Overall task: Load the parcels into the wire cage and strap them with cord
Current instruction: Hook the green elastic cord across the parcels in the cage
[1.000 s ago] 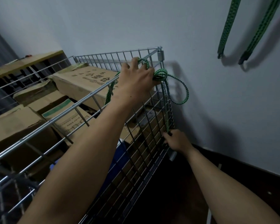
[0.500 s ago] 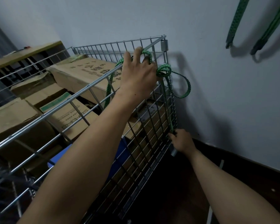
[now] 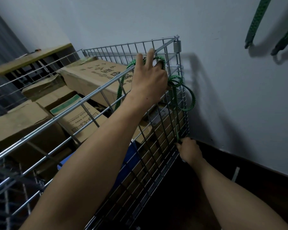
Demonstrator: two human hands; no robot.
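The wire cage [image 3: 90, 99] stands in the corner of the room, its far right post close to the wall. Cardboard parcels [image 3: 93, 75] are stacked inside it, the topmost one reaching just under the top rail, and something blue [image 3: 65, 163] shows lower down between them.

The green cord [image 3: 192, 98] comes up over the top parcel to the cage's far right corner, bunches into a knot against the post and throws a loose loop out towards the wall. From the knot one strand runs straight down the near face beside the post.

The left hand [image 3: 150, 80] lies over the top rail at that corner. Two fingers [image 3: 150, 53] are stretched out across the wires and another is hooked into a turn of the cord. The right hand [image 3: 189, 151] is low at the foot of the same post, fingers curled, pinching the bottom of the down-running strand.

Two more green cords [image 3: 254, 22] hang on the wall, well apart from the cage, and a wooden shelf [image 3: 32, 58] stands beyond the cage's far left corner
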